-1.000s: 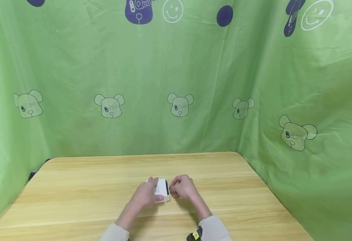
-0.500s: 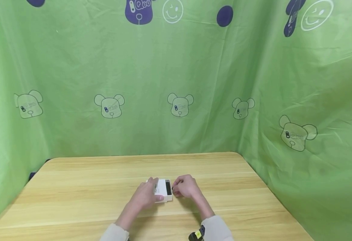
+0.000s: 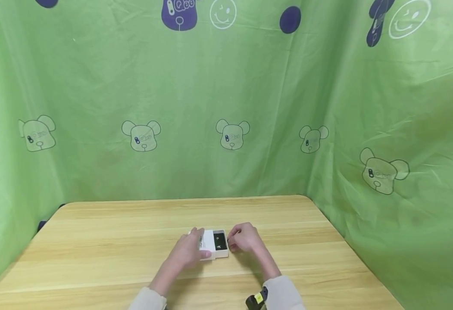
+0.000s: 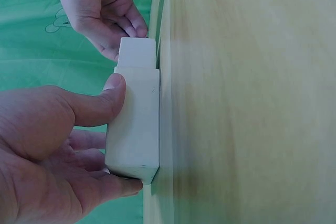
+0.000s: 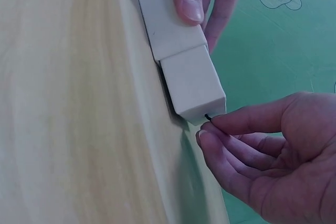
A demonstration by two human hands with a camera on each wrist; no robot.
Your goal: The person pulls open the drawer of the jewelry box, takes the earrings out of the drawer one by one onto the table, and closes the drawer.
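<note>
On the table lies a white slide-out box; its outer sleeve (image 3: 207, 238) bears small print on top. My left hand (image 3: 186, 250) grips that sleeve, the thumb along the near side and other fingers on the far side and end. From the sleeve's right end sticks out the inner drawer (image 5: 194, 80). Inside it shows a black insert (image 3: 221, 246) with two small pale star-like pieces, too small to tell more. My right hand (image 3: 245, 238) pinches a short black pull tab (image 5: 208, 117) on the drawer's end between thumb and index finger.
The box rests on a light wood-grain table (image 3: 133, 228). A green curtain (image 3: 187, 86) printed with bear heads hangs behind the table and along both sides. A black device with a yellow mark (image 3: 258, 298) is by the right sleeve.
The right hand has moved to the right, drawing the drawer further out of the sleeve. More of the black insert and its small pieces now show. The left hand has stayed put.
</note>
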